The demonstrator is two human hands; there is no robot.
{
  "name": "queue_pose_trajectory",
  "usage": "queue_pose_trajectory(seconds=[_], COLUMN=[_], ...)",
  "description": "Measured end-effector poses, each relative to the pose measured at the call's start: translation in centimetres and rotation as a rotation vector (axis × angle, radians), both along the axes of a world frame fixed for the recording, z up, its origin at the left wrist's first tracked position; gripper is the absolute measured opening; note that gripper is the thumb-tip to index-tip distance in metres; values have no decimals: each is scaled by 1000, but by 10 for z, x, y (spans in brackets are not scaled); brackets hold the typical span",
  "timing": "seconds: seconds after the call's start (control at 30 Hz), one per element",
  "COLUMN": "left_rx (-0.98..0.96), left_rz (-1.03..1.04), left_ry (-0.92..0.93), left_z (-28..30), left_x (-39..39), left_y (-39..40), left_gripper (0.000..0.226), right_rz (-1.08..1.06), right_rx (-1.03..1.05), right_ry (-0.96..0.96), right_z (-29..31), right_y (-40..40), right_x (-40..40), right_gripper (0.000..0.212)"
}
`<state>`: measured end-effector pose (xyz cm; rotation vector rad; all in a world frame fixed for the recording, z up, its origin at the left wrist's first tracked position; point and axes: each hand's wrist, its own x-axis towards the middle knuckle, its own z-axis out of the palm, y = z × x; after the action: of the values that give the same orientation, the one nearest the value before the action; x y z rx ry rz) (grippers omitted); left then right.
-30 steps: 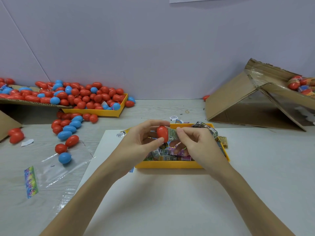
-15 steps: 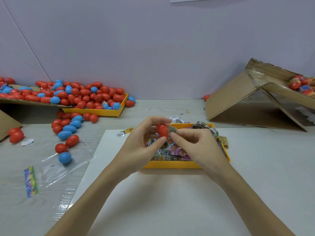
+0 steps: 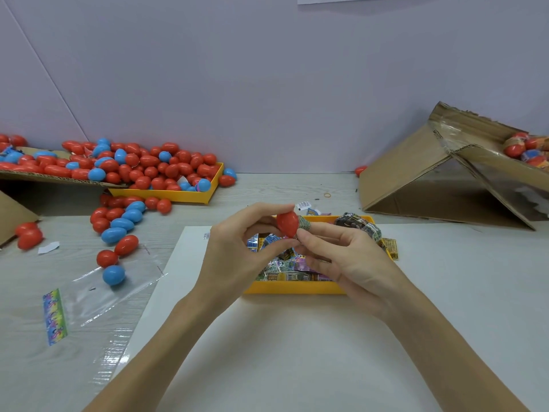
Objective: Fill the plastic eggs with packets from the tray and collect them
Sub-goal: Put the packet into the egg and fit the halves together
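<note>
The left hand (image 3: 234, 257) pinches a red egg half (image 3: 287, 223) above the yellow tray (image 3: 292, 288); at its 3 o'clock, the right hand (image 3: 350, 260) pinches a green packet (image 3: 304, 223) against it.

near: white sheet (image 3: 297, 352) bare in front of yellow packet tray (image 3: 297, 288) | left: loose eggs (image 3: 118, 224) and plastic bag (image 3: 113, 289) strew table (image 3: 267, 188) | right: tilted cardboard box (image 3: 430, 179) blocks far side | centre: bare strip between box and egg tray (image 3: 166, 194)

Packet (image 3: 304, 222) pushed deeper into egg (image 3: 287, 223) (red).
</note>
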<state>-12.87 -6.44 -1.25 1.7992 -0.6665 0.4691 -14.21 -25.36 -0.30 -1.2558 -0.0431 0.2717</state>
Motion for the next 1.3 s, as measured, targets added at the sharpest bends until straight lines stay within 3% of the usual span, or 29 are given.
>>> queue_pose_trajectory(seconds=[0.27,0.37,0.5,0.83,1.3], left_rx=[-23,-23,-6,97,118], left_rz=[40,40,37,18,20], left_ry=[-60,-70,-87,-175,-138], left_z=[4,5,5,7,7], left_x=[-1,-2,-2,1,2], left_y=[0,-1,-2,1,2], left_gripper=[47,46,43,36,38], right_rz=[5,-62,-114,-146,-150], right_rx=[257,230,238,247,274], right_ry=[112,81,67,78,141], right_z=[5,4,2,3,2], right_y=[3,6,10,13,15], right_x=[-1,-2,-4,-5,-7], right_gripper=[28,37,25,34,18])
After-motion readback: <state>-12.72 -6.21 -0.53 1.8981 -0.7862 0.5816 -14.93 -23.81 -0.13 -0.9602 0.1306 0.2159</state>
